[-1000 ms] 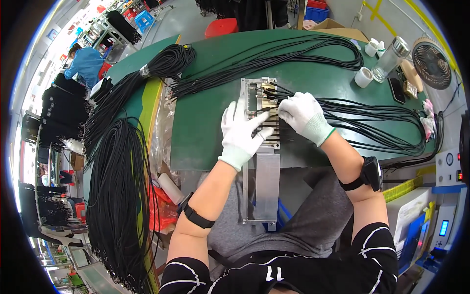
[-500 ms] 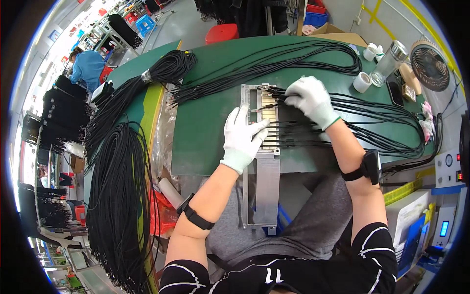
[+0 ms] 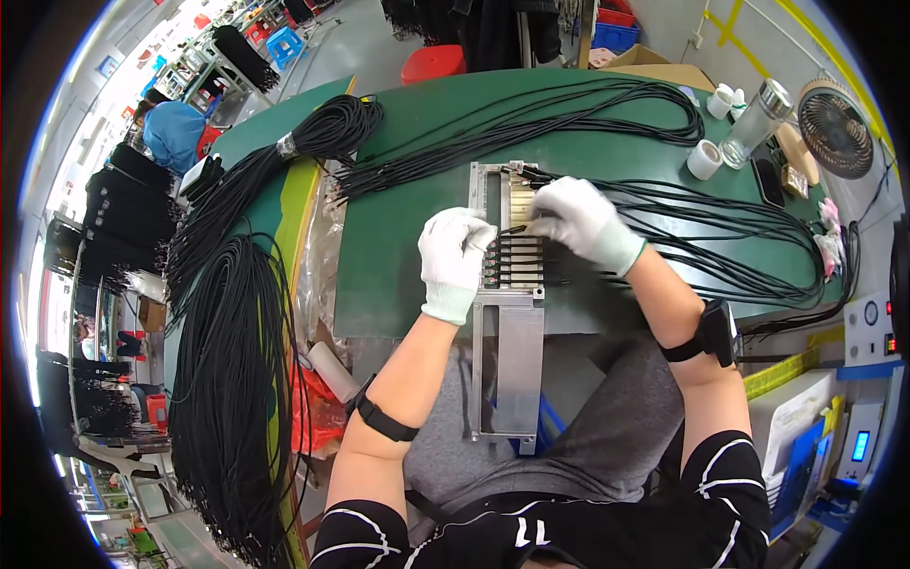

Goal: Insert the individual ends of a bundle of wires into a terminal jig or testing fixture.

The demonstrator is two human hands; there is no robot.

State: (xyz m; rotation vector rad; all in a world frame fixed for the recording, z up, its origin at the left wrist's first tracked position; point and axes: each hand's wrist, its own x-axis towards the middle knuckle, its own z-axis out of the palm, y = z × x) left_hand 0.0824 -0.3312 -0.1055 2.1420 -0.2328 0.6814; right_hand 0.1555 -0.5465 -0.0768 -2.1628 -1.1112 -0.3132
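Observation:
A metal fixture (image 3: pixel 507 370) reaches from the table past its near edge, over my lap. Its upper part has a row of cream slots (image 3: pixel 520 204), and several thin black cables (image 3: pixel 517 262) lie side by side across the lower ones. My left hand (image 3: pixel 449 258), in a white glove, is at the fixture's left side with thumb and fingertips pinched at a cable's end. From the right, my gloved right hand (image 3: pixel 580 224) closes its fingers on the same black cable, just above the seated ones. The fingertips partly hide its end.
Looped black cables (image 3: pixel 749 232) spread right of the fixture, and another bundle (image 3: pixel 493 133) lies behind it. Thick cable bundles (image 3: pixel 227 351) cover the left side. A glass bottle (image 3: pixel 754 123), white tape roll (image 3: pixel 703 159) and fan (image 3: pixel 834 128) stand at the back right.
My right hand has come down and left along the fixture. My left hand has gone from spread over the slots to a pinch at its left side. The lower cables now reach further left.

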